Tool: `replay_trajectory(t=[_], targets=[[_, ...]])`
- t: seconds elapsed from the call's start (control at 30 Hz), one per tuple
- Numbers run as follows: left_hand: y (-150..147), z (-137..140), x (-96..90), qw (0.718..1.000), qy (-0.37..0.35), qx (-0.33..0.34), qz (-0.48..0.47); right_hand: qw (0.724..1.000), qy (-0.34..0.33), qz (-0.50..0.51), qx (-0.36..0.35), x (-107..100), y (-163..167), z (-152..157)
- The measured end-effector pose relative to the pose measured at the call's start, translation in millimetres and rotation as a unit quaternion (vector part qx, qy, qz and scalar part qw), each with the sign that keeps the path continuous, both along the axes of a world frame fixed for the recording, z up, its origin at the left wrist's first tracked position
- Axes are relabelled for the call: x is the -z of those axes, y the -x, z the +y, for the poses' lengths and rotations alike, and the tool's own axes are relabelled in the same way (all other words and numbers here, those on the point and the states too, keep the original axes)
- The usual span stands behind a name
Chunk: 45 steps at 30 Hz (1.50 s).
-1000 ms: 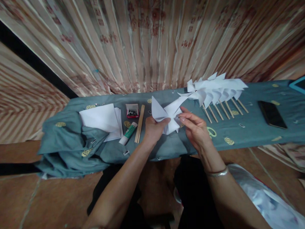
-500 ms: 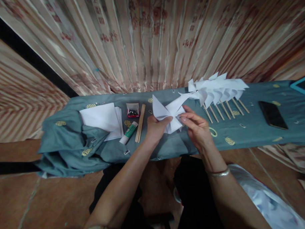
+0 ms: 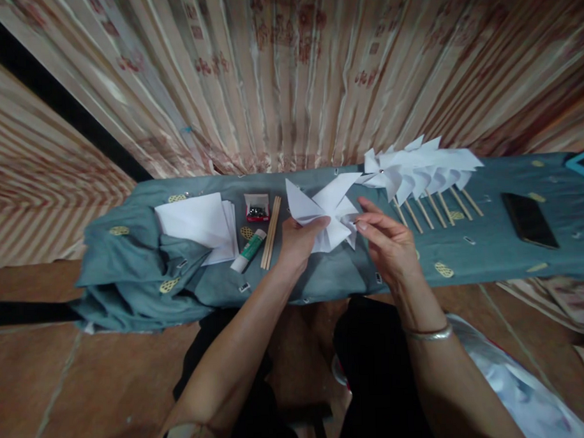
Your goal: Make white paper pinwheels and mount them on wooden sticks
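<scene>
My left hand (image 3: 298, 239) is closed on a white paper pinwheel (image 3: 339, 198), with the thumb pressed on its middle where the folded points meet. To the right of that middle, my right hand (image 3: 387, 238) pinches thumb and forefinger together around something tiny, too small to make out. Its fingertips are beside the pinwheel's right blades. Left of my hands lie several thin wooden sticks (image 3: 271, 234), a green and white glue stick (image 3: 248, 251) and a small red box (image 3: 257, 209) holding shiny metal pieces.
A stack of white paper sheets (image 3: 196, 225) lies at the left on the green cloth (image 3: 256, 290). Several finished pinwheels on sticks (image 3: 424, 169) overlap at the back right. Farther right are a black phone (image 3: 529, 220) and a blue-edged object (image 3: 582, 164). A striped curtain (image 3: 277, 79) hangs behind.
My right hand has moved slightly right, away from the pinwheel's middle, still pinching. The pinwheel has turned a little in my left hand. The whole view has shifted slightly.
</scene>
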<state>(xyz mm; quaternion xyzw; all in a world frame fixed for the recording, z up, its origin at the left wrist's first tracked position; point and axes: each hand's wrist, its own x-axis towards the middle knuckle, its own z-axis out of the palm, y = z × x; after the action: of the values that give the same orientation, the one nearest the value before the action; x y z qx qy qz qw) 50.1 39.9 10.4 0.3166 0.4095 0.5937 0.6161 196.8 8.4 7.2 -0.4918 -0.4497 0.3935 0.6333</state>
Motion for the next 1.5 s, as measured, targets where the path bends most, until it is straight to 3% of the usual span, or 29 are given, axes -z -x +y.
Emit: replay_trajectory(t=[0.17, 0.3, 0.4, 0.53, 0.87, 1.5], targets=[[4, 4, 3.8, 1.000, 0.006, -0.003, -0.007, 0.986, -0.042, -0.156, -0.046, -15, 0, -17], [6, 7, 7.8, 1.000, 0.012, -0.011, -0.011, 0.936, -0.084, -0.338, -0.048, -24, 7, -35], [7, 6, 6.3, 1.000, 0.015, -0.013, -0.020, 0.913, -0.089, -0.388, -0.085, -25, 13, -43], [7, 3, 2.3, 0.999, 0.006, -0.002, -0.035, 0.906, -0.073, -0.402, -0.114, -20, 18, -44], [5, 5, 4.6, 0.999, -0.012, -0.001, -0.045, 0.899, -0.073, -0.419, -0.105, -14, 14, -39], [3, 4, 3.7, 1.000, -0.006, -0.004, -0.030, 0.915, -0.076, -0.396, -0.035, -10, 11, -33]])
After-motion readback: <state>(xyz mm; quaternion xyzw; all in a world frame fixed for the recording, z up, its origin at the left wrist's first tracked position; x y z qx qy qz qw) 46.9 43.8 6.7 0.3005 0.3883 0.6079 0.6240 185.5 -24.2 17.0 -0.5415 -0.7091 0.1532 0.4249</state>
